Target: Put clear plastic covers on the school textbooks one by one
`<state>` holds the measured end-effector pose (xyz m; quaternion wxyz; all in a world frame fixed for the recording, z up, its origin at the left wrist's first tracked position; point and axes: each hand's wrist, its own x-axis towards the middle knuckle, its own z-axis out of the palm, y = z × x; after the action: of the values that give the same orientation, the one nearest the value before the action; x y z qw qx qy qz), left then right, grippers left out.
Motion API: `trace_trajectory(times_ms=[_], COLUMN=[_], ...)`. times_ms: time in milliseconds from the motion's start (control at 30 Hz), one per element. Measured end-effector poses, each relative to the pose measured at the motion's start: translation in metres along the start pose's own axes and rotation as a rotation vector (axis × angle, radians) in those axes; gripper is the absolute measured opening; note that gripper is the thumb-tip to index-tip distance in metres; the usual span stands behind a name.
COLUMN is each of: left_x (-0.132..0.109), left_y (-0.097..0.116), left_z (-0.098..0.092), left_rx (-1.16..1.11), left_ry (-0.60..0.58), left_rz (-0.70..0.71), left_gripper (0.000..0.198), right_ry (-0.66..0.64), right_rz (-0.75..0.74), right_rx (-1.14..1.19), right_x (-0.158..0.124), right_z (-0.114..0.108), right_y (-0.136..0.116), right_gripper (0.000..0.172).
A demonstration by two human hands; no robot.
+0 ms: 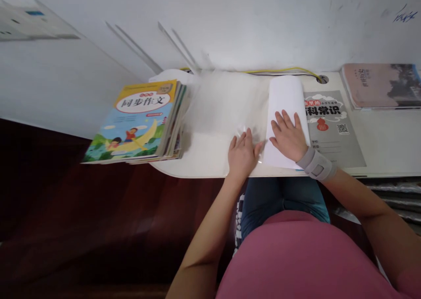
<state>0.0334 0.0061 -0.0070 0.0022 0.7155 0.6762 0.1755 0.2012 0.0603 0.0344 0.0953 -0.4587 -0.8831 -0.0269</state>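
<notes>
Clear film (230,103), ctr frame: may crease if dragged. Grey printed page (332,132), ctr-R, partly under white sheet (286,97), which could slip if pressure's uneven. R hand (289,134) on sheet, L hand (244,154) on film; fingers spread, no grip.

- Top book of the stack (130,121): "同步作文" in large black characters; smaller lettering too blurred to read.
- Grey cover (350,147): "科常识", its left part hidden; "小学生必备" and "里的" above, "学校" and "班级" below, beside a QR code (342,129).
- Brownish-pink book (383,86): "世界历史", turned sideways.
- Wall (279,22): blue handwriting (404,16), illegible.
</notes>
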Motion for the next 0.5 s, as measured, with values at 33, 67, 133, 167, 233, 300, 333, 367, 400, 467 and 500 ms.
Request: trace_trajectory(times_ms=[33,67,133,167,233,300,333,367,400,467,500], left_x=[0.0,0.0,-0.001,-0.001,-0.001,0.0,0.0,0.0,0.001,0.001,0.001], left_y=[0.0,0.0,0.001,0.001,0.001,0.002,0.002,0.002,0.002,0.002,0.003], left_z=[0.0,0.0,0.001,0.001,0.0,-0.002,-0.003,-0.004,-0.004,-0.006,-0.006], left_rx=[-0.007,-0.012,-0.014,-0.014,-0.017,-0.02,-0.021,-0.021,-0.02,-0.016,-0.014], left_ry=[0.002,0.001,-0.01,-0.021,-0.046,-0.07,-0.08,-0.089,-0.098,-0.111,-0.118], left_rz=[-0.004,-0.007,-0.007,-0.005,-0.001,-0.001,-0.001,-0.002,-0.002,-0.001,-0.001], left_gripper=[0.069,0.072,0.076,0.076,0.072,0.07,0.069,0.069,0.068,0.067,0.066], right_ry=[-0.002,-0.005,-0.017,-0.029,-0.069,-0.098,-0.1,-0.089,-0.069,-0.044,-0.052], right_rz=[0.001,0.0,-0.003,-0.006,-0.016,-0.028,-0.029,-0.021,0.0,0.088,0.142], right_rx=[0.003,0.007,0.018,0.025,0.048,0.078,0.093,0.107,0.12,0.156,0.182], right_x=[0.001,0.002,0.002,0.002,0.004,0.014,0.022,0.032,0.043,0.066,0.075], right_z=[0.002,0.004,0.006,0.006,0.001,-0.008,-0.012,-0.016,-0.017,-0.015,-0.011], right_y=[-0.003,-0.007,-0.014,-0.016,-0.016,-0.005,0.004,0.015,0.027,0.054,0.066], right_gripper=[0.05,0.05,0.048,0.048,0.047,0.049,0.052,0.055,0.06,0.074,0.082])
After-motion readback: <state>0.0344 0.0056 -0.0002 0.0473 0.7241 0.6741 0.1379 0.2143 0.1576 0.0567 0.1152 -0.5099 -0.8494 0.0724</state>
